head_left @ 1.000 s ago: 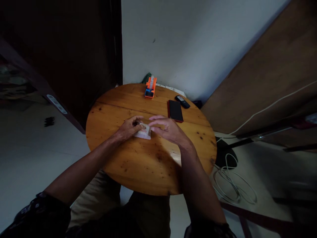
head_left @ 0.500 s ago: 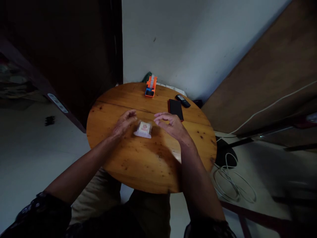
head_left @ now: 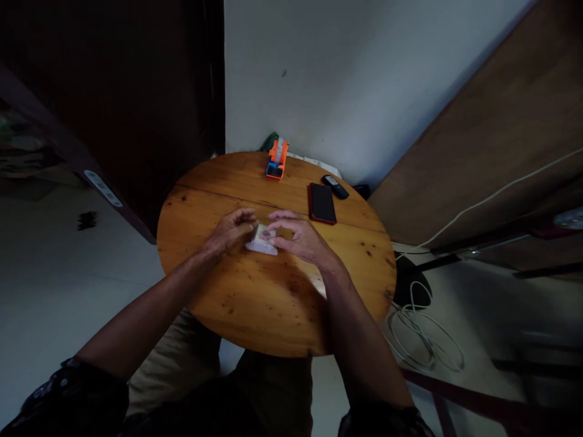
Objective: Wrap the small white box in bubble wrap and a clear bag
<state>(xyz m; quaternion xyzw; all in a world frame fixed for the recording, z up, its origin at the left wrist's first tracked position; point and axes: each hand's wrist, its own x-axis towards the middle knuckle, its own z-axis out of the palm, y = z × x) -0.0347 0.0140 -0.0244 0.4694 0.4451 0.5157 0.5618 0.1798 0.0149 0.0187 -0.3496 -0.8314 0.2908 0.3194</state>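
A small whitish block in clear plastic wrapping [head_left: 261,246], with a faint reddish print on top, lies on the round wooden table [head_left: 255,297]. My left hand [head_left: 233,230] is at its left side, fingers stretched forward and apart from the thumb; whether the tips touch the wrapping I cannot tell. From the right, my right hand [head_left: 300,238] reaches over the block's right part, thumb and fingers spread, hiding some of the print. Neither hand has closed around the block.
Toward the table's back stands an orange and blue tape dispenser [head_left: 277,159]. A dark phone-like slab with a red edge [head_left: 322,203] and a black remote-like device [head_left: 335,186] lie back right. A pale coiled cable [head_left: 421,340] is on the floor at right.
My right hand has moved left, from beside the wrapped block to partly over it. My left hand has shifted slightly toward the block, which stays in nearly the same place.
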